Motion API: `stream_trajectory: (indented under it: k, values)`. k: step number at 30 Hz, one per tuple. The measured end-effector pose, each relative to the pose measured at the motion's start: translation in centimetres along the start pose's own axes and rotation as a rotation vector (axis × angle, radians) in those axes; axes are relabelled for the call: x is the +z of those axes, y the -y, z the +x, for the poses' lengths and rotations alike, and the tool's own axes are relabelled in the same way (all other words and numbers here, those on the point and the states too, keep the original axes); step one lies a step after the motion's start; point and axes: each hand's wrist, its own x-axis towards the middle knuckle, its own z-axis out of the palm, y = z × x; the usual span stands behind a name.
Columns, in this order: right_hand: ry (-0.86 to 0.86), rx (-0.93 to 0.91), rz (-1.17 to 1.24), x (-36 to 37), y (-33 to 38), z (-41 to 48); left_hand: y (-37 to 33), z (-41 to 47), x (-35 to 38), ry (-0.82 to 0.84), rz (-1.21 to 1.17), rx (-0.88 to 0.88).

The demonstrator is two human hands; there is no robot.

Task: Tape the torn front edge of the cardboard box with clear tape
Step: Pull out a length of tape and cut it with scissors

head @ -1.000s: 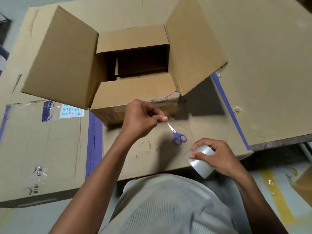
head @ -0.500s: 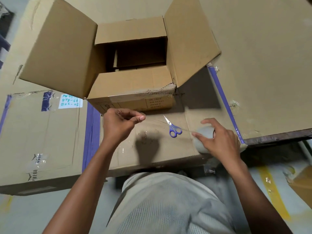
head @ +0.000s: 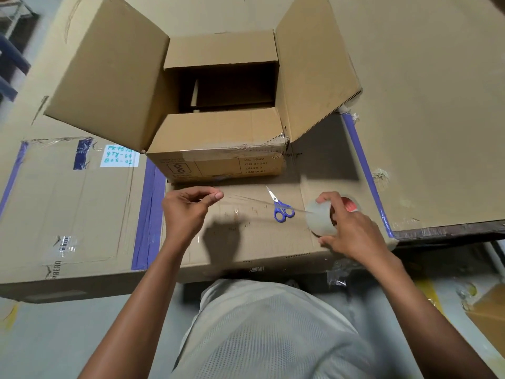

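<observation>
Spanning left-right, tape strip (head: 262,203) — left hand (head: 188,212) pinches end, right hand (head: 352,228) grips roll (head: 319,218).

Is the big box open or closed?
Open. The cardboard box has its flaps folded outward, and its dark inside shows.

The cardboard box (head: 218,127) is seen in plain tan, with dark print on its front. Blue handles are shown on the scissors (head: 282,213). The tape roll (head: 319,221) is cloudy-clear around a red core, and its tape strip (head: 251,200) is nearly colourless. A white label (head: 119,159) is lettered in teal, beside purple tape bands (head: 149,214).
</observation>
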Motion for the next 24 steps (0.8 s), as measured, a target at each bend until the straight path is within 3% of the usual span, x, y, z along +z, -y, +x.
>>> stream_trajectory:
  k: [4, 9, 13, 17, 19, 22, 24]
  values:
    - [-0.077, 0.087, -0.03, 0.2, 0.3, 0.1, 1.7, -1.7, -0.4, -0.03, -0.024, -0.067]
    - [-0.042, 0.207, 0.008, -0.1, 0.5, 1.3, 3.5, -3.8, -1.4, -0.075, -0.023, -0.136]
    - [0.089, 0.181, -0.054, -0.7, 0.6, 2.2, 4.5, -5.5, -1.9, -0.019, -0.028, -0.14]
    - [0.311, 0.066, 0.174, -2.8, 0.2, 1.6, 5.1, -6.0, -3.1, 0.06, -0.075, -0.14]
    - [0.225, 0.062, 0.241, -4.1, 0.6, 1.1, 5.9, -6.0, -3.8, 0.102, -0.093, -0.153]
    - [-0.136, 0.048, 0.183, -4.7, 3.5, 1.8, 6.7, -6.0, -4.3, 0.163, -0.081, -0.161]
    - [-0.128, 0.075, 0.149, -3.5, 6.6, 3.5, 7.1, -5.9, -4.7, 0.214, -0.087, -0.173]
